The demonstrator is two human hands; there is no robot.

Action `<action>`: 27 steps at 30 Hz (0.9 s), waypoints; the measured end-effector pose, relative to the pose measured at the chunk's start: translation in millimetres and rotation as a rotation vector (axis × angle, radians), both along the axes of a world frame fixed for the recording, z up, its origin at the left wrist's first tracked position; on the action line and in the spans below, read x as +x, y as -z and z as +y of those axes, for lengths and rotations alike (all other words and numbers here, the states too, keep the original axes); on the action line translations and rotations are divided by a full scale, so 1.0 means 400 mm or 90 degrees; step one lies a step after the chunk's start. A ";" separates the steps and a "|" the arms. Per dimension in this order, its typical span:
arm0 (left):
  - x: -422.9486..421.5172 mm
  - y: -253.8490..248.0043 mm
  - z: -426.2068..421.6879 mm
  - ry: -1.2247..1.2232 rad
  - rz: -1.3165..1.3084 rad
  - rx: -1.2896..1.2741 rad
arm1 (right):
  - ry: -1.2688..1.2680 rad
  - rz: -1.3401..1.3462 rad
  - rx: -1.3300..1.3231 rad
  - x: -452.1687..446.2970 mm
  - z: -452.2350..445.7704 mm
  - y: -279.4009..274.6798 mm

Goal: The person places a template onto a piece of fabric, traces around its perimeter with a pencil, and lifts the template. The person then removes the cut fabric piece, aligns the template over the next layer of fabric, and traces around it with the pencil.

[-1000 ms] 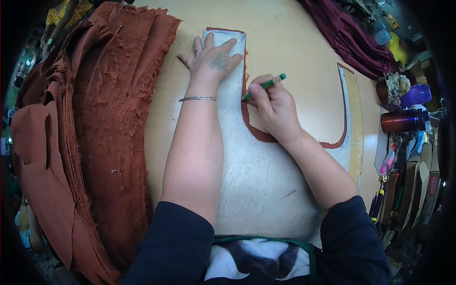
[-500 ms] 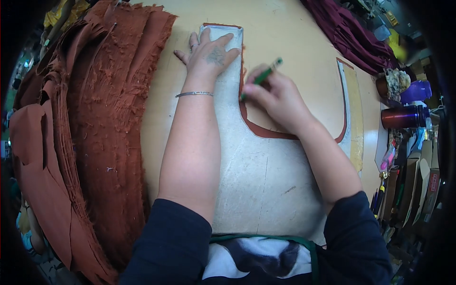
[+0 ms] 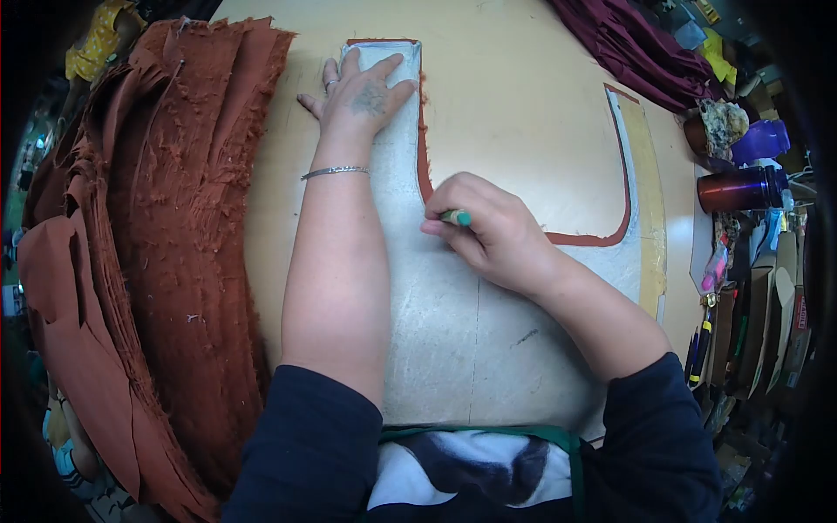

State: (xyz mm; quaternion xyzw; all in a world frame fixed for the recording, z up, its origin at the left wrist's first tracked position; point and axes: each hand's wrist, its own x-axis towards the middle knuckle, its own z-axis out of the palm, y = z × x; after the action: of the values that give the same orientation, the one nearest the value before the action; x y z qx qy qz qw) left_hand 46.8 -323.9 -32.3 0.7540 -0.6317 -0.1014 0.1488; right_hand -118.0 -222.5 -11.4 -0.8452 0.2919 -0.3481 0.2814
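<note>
My left hand [image 3: 359,98] lies flat with fingers spread on the upper left arm of a worn, pale grey pattern template [image 3: 436,349]. Rust-coloured fabric [image 3: 424,144] shows as a narrow strip along the template's U-shaped cutout. In my right hand [image 3: 488,231] is a slim green pen [image 3: 457,217], gripped between thumb and fingers at the lower left curve of that cutout. Its tip is hidden behind my fingers, so I cannot see whether it touches the fabric or the template.
A thick stack of rust-coloured fabric [image 3: 192,227] with frayed edges fills the left side. Maroon cloth [image 3: 623,48] lies at the upper right. Along the right edge stand a dark metallic tumbler [image 3: 737,190], a purple container [image 3: 763,141] and a yellow-and-black cutter [image 3: 701,349].
My right hand has moved down and slightly left along the cutout's edge, and the pen now points more toward the camera. My left hand stays pressed on the template while the whole view shifts slightly.
</note>
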 end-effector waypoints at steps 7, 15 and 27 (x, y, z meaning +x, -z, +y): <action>-0.010 0.000 -0.002 -0.011 0.011 0.010 | 0.101 -0.097 0.239 0.040 -0.180 0.033; -0.011 0.003 -0.001 -0.012 0.009 -0.001 | 0.125 -0.049 0.015 0.045 -0.107 0.019; -0.008 0.014 -0.010 -0.002 0.008 -0.004 | 0.103 -0.149 0.244 0.043 -0.151 0.037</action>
State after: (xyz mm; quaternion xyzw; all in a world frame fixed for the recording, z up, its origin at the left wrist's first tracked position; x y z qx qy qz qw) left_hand 43.8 -328.1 -37.7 0.7537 -0.6301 -0.1042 0.1552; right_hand -100.8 -283.0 -26.0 -0.7041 0.3845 -0.4038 0.4397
